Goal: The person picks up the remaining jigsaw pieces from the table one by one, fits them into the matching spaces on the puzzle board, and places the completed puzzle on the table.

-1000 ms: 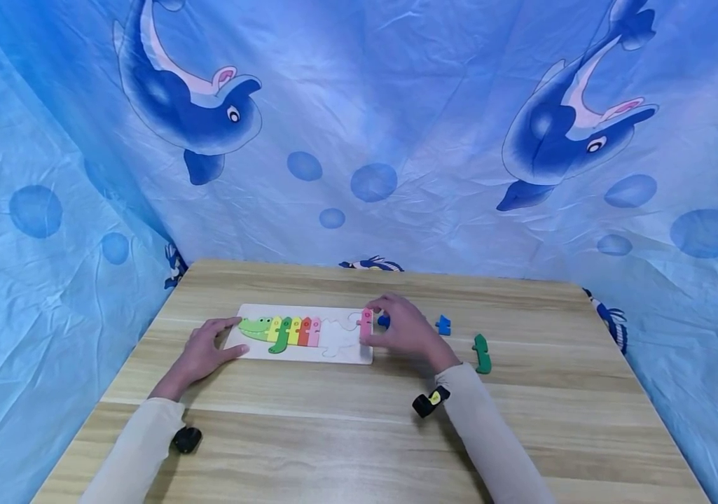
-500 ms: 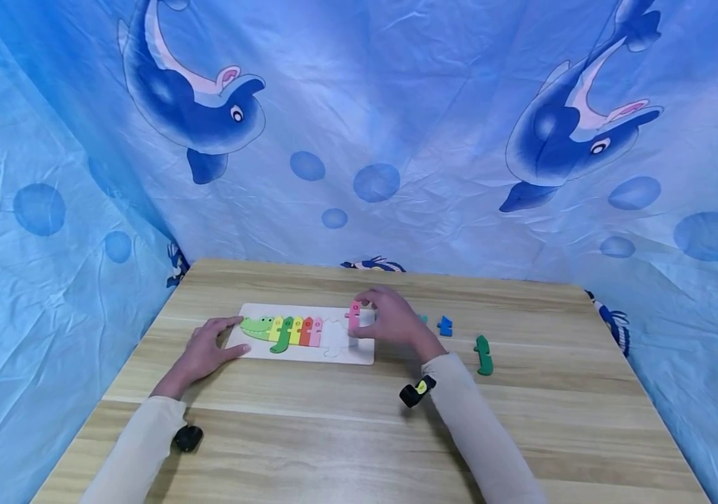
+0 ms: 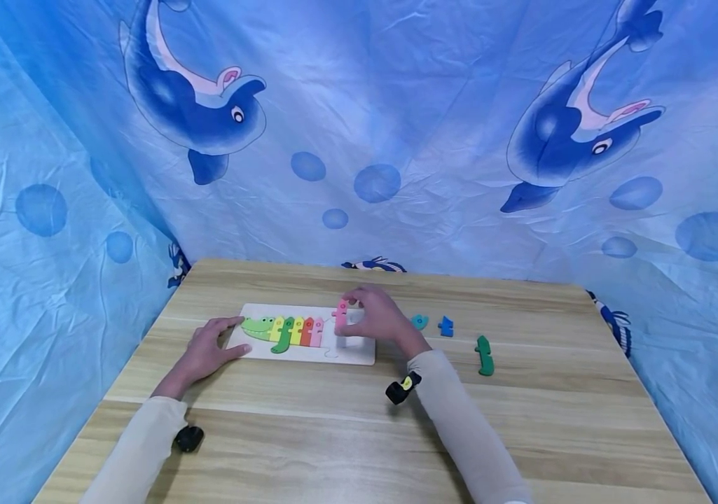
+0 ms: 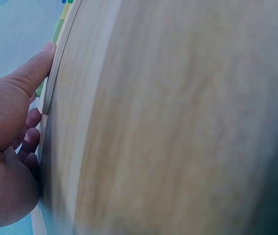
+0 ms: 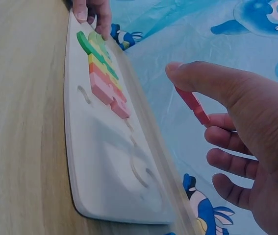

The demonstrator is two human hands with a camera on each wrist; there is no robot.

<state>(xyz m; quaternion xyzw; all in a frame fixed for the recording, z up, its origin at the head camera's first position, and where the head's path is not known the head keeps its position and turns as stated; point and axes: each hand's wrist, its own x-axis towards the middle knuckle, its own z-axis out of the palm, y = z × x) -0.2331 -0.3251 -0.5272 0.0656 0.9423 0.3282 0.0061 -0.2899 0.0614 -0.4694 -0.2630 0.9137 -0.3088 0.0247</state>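
Observation:
A white puzzle board [image 3: 359, 353] lies on the wooden table, its left part filled with a crocodile's green head [image 3: 258, 327] and a row of coloured segments ending in a light pink piece [image 3: 316, 332]. My left hand [image 3: 205, 350] holds the board's left end, thumb along the near side and fingers at the far side. Above the outlined recess, my right hand [image 3: 379, 318] pinches a pink puzzle piece [image 3: 341, 316] between thumb and fingers. The right wrist view shows this pink piece [image 5: 193, 105] raised clear of the board, edge-on.
To the right of the board lie a teal puzzle piece [image 3: 419, 321], a blue piece [image 3: 446, 326] and a dark green piece [image 3: 485, 355]. A blue curtain [image 3: 359, 231] printed with dolphins hangs behind the wooden table [image 3: 308, 434] and along its sides.
My right hand has carried the pink piece leftward from the board's right end to over the recess. The teal piece has come into sight behind it. The left hand stays in place.

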